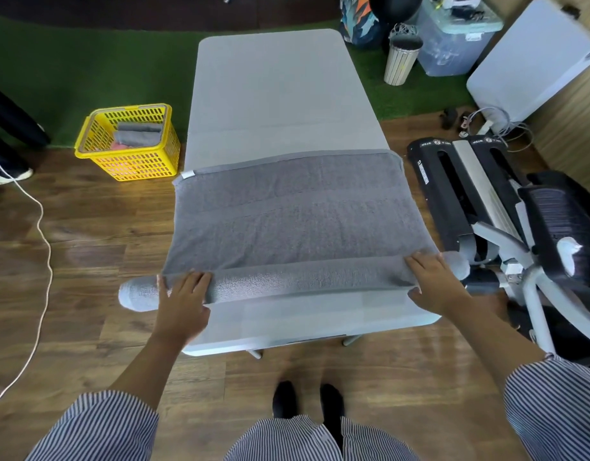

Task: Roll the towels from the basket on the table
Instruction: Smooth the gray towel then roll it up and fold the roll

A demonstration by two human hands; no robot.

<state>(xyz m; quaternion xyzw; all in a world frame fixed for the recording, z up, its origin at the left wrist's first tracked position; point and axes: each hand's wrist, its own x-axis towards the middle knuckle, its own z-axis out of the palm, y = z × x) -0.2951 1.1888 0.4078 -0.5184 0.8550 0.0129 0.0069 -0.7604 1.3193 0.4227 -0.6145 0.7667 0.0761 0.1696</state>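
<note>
A grey towel (293, 211) lies spread across the near half of the grey table (280, 91). Its near edge is wound into a long roll (297, 281) that sticks out past both table sides. My left hand (183, 301) presses flat on the roll's left part, fingers spread. At the roll's right end my right hand (433, 281) rests with fingers over it. A yellow basket (127, 158) stands on the floor left of the table, with a folded grey towel (139, 133) and something pink inside.
A black and grey office chair (519, 234) lies right of the table. A white cable (44, 247) runs over the wooden floor on the left. Behind the table's far right stand a slatted bin (401, 61), a clear storage box (453, 38) and a white panel (533, 61).
</note>
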